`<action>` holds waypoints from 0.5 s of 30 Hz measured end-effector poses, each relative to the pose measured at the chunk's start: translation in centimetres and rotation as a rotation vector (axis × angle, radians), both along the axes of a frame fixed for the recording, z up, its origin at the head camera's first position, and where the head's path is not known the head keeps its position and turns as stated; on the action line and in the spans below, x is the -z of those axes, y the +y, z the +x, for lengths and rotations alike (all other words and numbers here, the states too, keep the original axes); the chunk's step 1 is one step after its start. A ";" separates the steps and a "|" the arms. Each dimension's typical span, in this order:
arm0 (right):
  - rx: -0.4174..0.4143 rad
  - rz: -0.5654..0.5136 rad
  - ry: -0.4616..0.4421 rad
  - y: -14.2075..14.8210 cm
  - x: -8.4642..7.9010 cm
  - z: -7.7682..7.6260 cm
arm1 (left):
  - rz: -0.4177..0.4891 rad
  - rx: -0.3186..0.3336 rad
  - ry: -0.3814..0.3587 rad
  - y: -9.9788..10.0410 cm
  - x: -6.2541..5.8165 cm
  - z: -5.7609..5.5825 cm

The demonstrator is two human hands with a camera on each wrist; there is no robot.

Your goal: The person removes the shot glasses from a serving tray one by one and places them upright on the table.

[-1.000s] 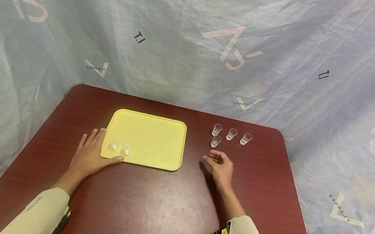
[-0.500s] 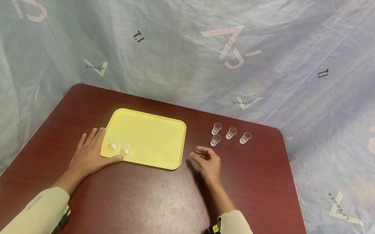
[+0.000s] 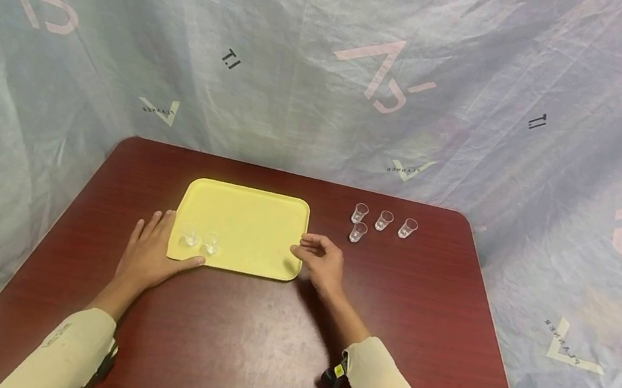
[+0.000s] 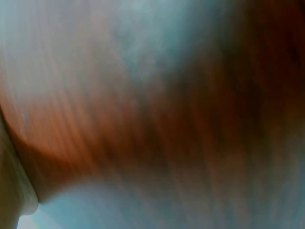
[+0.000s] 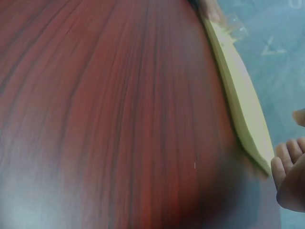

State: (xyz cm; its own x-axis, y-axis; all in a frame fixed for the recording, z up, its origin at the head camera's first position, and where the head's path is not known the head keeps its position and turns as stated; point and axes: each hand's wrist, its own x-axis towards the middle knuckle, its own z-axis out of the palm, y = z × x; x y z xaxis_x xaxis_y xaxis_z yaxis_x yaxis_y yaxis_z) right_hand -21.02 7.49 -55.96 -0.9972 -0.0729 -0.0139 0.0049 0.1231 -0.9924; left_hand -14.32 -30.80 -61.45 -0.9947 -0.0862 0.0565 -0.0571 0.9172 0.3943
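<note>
My left hand [image 3: 147, 256] rests at the near left corner of a yellow tray [image 3: 262, 227], fingers straight along its left side and thumb at its front edge. Two small clear glasses [image 3: 210, 244] stand on the tray close to this corner. Over the tray's right edge is my right hand [image 3: 325, 266], its fingers bent toward the thumb. The right wrist view shows these curled fingers [image 5: 289, 151] near the tray's end with the thumb apart; I cannot tell whether something clear is between them. The left wrist view is mostly blurred tabletop.
Several more clear glasses [image 3: 384, 221] stand on the dark red table [image 3: 248, 348] to the right of the tray, three in a back row and one in front. A grey printed cloth [image 3: 307, 70] hangs behind and at both sides of the table.
My right hand has moved left from in front of the glasses to the tray's right edge, fingers still bent. My left hand, the tray and the glasses stay in place.
</note>
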 end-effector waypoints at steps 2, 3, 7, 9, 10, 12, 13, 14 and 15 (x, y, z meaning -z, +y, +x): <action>-0.025 0.002 -0.007 -0.7 -0.1 0.1 | 0.002 -0.001 -0.002 0.0 -0.1 0.0; -0.038 0.000 -0.009 -1.1 -0.2 0.2 | 0.003 -0.001 -0.003 0.0 -0.1 0.0; -0.088 0.005 0.004 -2.6 -0.4 0.4 | 0.006 0.000 -0.002 0.0 -0.1 0.0; -0.113 0.010 0.010 -3.4 -0.6 0.6 | 0.006 0.002 0.004 -0.1 0.0 0.0; -0.123 0.016 0.012 -3.7 -0.6 0.6 | 0.006 0.002 0.006 -0.1 0.0 -0.1; -0.144 0.029 0.014 -4.4 -0.8 0.8 | 0.005 0.003 0.008 -0.1 0.1 -0.1; -0.154 0.032 0.014 -4.8 -0.9 0.9 | 0.005 0.004 0.008 -0.1 0.1 -0.1; -0.162 0.033 0.015 -5.1 -0.9 0.9 | 0.004 0.004 0.007 -0.1 0.1 0.0; -0.169 0.035 0.013 -5.5 -0.9 1.0 | 0.004 0.004 0.005 -0.1 0.1 0.0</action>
